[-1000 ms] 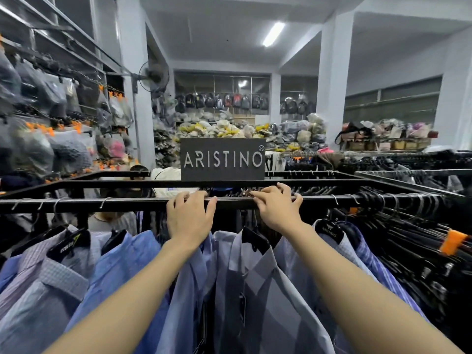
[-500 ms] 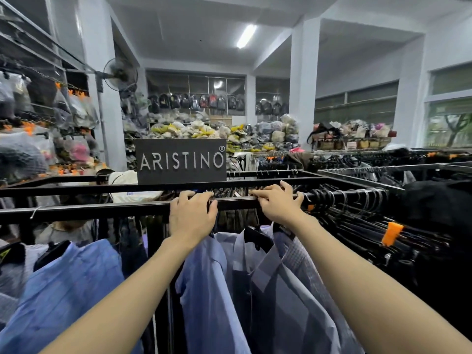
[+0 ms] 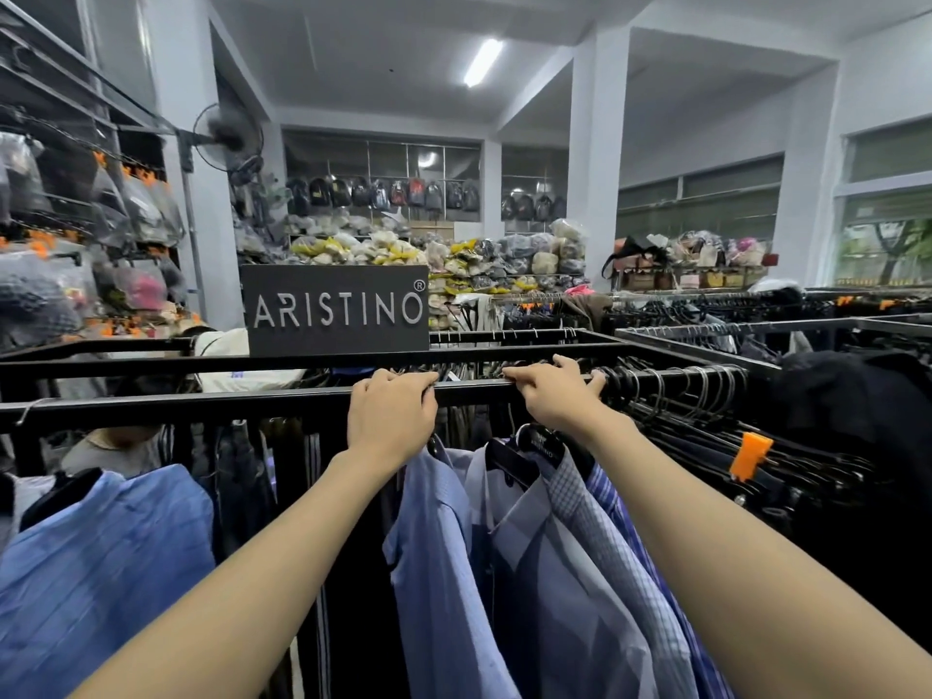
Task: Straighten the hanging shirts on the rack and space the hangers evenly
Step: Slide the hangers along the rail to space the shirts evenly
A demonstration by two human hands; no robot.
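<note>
While both hands curl over the rail (image 3: 201, 403) — left hand (image 3: 391, 413) & right hand (image 3: 552, 396) gripping hanger hooks — the shirts (image 3: 529, 537) bunch mid-rail; next, slide them apart evenly.

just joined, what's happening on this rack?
A person is sorting hanging shirts on a black rail. Both hands are up at the rail: the left hand curls over it, the right hand grips it beside a bunch of empty hangers. Blue shirts hang bunched between the arms, with a gap before another blue shirt further left.
</note>
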